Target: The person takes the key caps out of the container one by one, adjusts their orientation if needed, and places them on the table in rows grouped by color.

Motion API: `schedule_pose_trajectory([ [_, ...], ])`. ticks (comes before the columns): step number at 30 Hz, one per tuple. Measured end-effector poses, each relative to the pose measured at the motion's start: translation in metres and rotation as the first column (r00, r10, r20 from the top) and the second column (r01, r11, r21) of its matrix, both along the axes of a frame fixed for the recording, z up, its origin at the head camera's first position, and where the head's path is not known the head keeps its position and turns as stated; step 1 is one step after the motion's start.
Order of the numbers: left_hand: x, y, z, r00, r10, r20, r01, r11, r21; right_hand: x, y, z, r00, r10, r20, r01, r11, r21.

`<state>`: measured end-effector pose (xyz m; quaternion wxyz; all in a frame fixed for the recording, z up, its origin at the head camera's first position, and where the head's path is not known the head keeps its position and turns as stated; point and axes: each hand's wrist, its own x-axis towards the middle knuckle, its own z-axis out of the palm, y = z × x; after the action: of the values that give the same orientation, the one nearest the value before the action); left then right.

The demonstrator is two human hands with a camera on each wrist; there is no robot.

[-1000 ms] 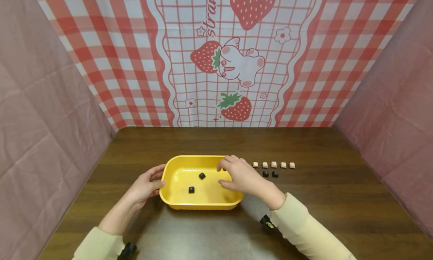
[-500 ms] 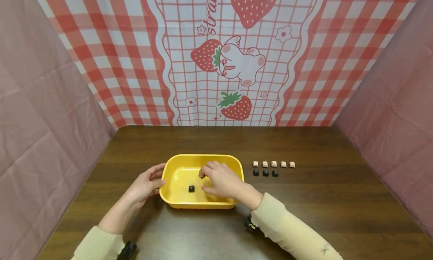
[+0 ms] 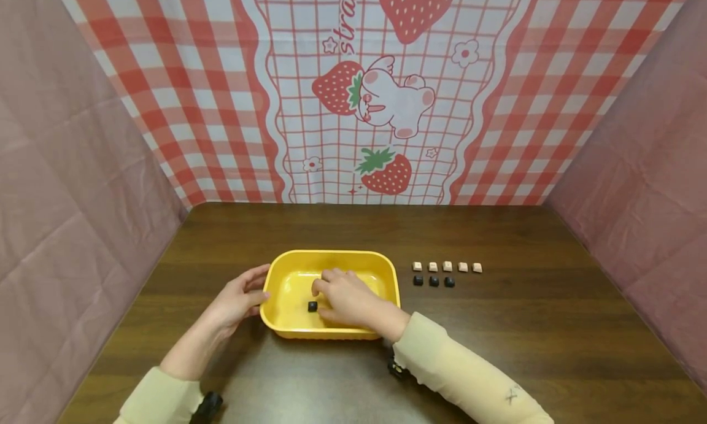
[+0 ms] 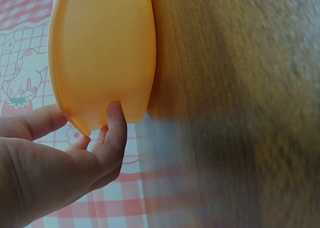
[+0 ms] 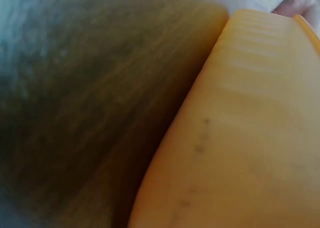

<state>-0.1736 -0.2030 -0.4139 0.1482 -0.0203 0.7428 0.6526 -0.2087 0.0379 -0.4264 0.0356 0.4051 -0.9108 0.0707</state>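
Observation:
In the head view a yellow plastic tub (image 3: 331, 334) stands at the table's middle. My left hand (image 3: 239, 301) holds its left end; in the left wrist view the thumb lies at the rim and a fingertip presses the tub's outer wall (image 4: 105, 52). My right hand (image 3: 350, 298) is down inside the tub with bent fingers, thumb and index finger apart. Just left of these fingertips lies a black keycap (image 3: 312, 306) on the tub's floor. The right hand covers part of the floor behind it. In the right wrist view only the tub's outer side (image 5: 240, 118) shows, not the right fingers.
Right of the tub is a row of several white keycaps (image 3: 447, 266), with a shorter row of three black keycaps (image 3: 434, 281) in front. The brown wooden table (image 3: 525, 326) meets a strawberry-print cloth (image 3: 381, 105) behind and pink cloths at the sides.
My right hand has moved left from the tub's right rim to its middle, uncovering a third black keycap in the front row. A second black keycap in the tub is now hidden. My left hand stays.

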Motion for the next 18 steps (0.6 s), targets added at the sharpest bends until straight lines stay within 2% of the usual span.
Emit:
schedule_pose_trajectory([
  [10,-0.001,0.0,-0.001,1.0,0.008,0.001,-0.008,1.0,-0.002,-0.002,-0.009,-0.003,0.996,0.061,-0.072,-0.055,0.996,0.073],
  [18,-0.001,0.0,-0.003,1.0,0.008,-0.004,-0.008,1.0,0.006,-0.001,-0.013,-0.007,0.993,0.08,-0.086,-0.069,0.99,0.122],
])
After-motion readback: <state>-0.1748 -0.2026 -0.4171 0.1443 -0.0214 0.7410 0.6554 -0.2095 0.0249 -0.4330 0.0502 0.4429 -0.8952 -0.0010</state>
